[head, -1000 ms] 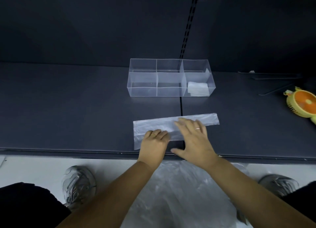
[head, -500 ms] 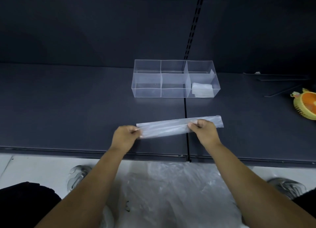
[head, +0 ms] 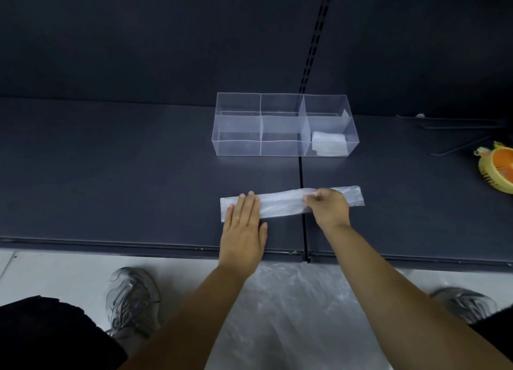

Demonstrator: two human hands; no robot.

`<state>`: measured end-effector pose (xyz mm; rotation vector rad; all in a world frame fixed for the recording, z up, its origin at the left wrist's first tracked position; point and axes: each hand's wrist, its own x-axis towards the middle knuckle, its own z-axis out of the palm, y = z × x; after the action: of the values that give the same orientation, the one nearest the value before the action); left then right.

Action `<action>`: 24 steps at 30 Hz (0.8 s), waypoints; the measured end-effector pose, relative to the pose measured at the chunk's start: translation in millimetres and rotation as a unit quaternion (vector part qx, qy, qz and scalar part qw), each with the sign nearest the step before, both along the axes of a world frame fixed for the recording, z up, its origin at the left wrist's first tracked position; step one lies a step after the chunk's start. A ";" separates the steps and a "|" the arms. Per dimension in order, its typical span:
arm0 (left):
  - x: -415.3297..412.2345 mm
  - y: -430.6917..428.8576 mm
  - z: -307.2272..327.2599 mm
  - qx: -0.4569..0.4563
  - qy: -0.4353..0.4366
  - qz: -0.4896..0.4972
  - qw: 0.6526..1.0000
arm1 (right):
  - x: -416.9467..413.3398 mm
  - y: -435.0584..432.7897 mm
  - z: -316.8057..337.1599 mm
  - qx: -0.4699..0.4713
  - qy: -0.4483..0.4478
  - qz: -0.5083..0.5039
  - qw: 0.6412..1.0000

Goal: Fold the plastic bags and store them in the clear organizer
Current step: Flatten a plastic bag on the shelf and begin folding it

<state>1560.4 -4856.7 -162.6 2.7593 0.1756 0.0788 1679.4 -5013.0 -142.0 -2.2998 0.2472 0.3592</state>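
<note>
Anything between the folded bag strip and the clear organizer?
Nothing visible. Only bare shelf lies between the bag strip and the organizer. One folded bag sits in its front right compartment.

Single wide-angle view from a camera worn on the person's head, facing forward and tilted down. Both forearms enter from the bottom edge, close to the lens. The left hand (head: 244, 225) and right hand (head: 330, 207) meet a translucent folded plastic bag (head: 283, 206) at mid-frame on the dark grey flat shelf (head: 111, 175). The clear plastic divided organizer (head: 238, 147) sits beyond, near centre.
</note>
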 end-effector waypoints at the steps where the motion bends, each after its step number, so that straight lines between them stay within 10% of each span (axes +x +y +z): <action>1: -0.9 -0.2 -6.3 0.029 0.033 -0.001 0.999 | -0.3 -0.4 0.1 0.001 0.001 -0.006 1.000; 6: -3.5 0.7 -16.1 0.104 0.092 -0.007 0.990 | -15.0 10.9 11.2 -0.133 -0.117 -0.012 0.984; 8: -2.5 -0.2 -16.0 0.114 0.101 -0.005 0.988 | -31.5 27.7 13.6 -0.161 -0.252 0.109 0.948; 12: -1.9 0.5 -18.6 0.135 0.120 -0.015 0.983 | -58.1 45.3 -12.2 -0.150 -0.171 0.389 0.893; 19: -0.9 -1.6 -9.0 0.101 0.082 -0.006 0.992 | -11.8 -48.7 -34.7 -0.296 -0.116 0.323 0.891; 24: -0.8 -1.1 -10.3 0.111 0.083 -0.004 0.990 | 24.2 -103.1 -21.4 -0.193 -0.092 0.222 0.951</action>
<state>1559.6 -4857.9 -172.9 2.9889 0.2103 -0.1420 1703.6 -5116.1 -163.3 -2.7527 -0.3319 0.3375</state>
